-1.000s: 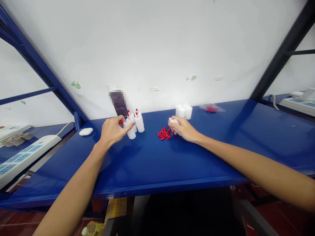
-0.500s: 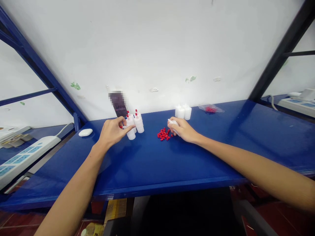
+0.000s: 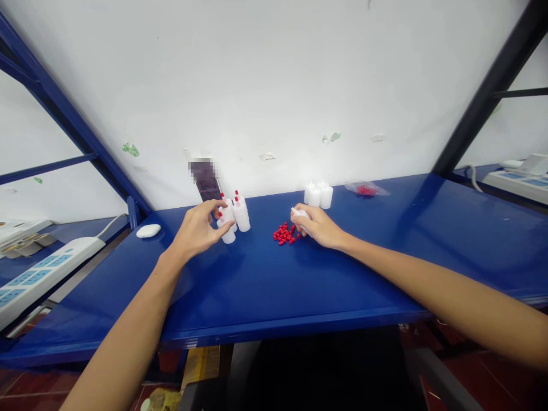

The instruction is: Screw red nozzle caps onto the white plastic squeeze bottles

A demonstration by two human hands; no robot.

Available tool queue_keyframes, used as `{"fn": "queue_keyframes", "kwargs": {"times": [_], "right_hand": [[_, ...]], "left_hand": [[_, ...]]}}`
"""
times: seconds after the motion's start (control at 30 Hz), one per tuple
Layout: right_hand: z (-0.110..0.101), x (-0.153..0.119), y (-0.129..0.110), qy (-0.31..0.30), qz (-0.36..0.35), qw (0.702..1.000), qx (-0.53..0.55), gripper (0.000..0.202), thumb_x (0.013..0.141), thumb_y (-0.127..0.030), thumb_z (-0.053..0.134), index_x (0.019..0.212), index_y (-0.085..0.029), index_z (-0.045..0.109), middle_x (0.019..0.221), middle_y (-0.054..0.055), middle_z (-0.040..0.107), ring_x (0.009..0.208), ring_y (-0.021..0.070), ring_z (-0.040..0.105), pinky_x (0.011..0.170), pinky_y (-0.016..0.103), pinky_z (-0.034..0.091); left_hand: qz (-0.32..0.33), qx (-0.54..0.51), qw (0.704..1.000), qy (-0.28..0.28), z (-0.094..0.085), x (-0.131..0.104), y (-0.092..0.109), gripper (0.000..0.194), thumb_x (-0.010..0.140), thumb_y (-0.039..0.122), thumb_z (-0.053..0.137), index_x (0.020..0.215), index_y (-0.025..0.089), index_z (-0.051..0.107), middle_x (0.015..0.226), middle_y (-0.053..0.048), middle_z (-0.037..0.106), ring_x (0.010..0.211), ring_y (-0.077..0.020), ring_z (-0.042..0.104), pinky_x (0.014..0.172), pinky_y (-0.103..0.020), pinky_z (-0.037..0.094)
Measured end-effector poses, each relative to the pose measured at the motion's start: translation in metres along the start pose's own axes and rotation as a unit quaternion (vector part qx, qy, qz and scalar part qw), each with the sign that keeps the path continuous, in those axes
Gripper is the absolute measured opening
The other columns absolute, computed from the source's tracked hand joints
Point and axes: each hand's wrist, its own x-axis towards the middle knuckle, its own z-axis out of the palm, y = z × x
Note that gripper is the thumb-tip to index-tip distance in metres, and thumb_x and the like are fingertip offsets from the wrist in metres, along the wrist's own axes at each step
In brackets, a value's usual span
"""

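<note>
"White plastic bottle [image 3: 301, 214], small and smooth: where does it sit?"

"Gripped in my right hand [image 3: 319, 226], fingers closed round it, low over the bench [image 3: 299, 285]. Its long axis lies roughly level, neck pointing left toward the loose red caps [image 3: 286, 233], just beside that hand."

"And the left hand [image 3: 197, 230]?"

"Half open, holding nothing that I can make out. Thumb and forefinger touch the capped bottles [image 3: 233, 216], which stand upright in a cluster. My right hand is the nearer to the caps. Uncapped bottles [image 3: 318, 194] stand behind it, near the wall."
</note>
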Motion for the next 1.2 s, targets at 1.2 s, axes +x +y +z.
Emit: {"fn": "queue_keyframes", "kwargs": {"times": [1.2], "right_hand": [[0.002,-0.004,-0.021,-0.068,-0.070,0.914,-0.394,0.018,0.087,-0.037,0.049,0.084,-0.022,0.057,0.077,0.004,0.063,0.062,0.0165,0.049,0.055,0.029,0.021]], "left_hand": [[0.079,-0.037,0.979,-0.186,0.054,-0.007,0.088,0.022,0.094,0.035,0.050,0.100,0.022,0.067,0.078,-0.003,0.069,0.062,-0.0166,0.061,0.053,-0.027,0.034]]}}
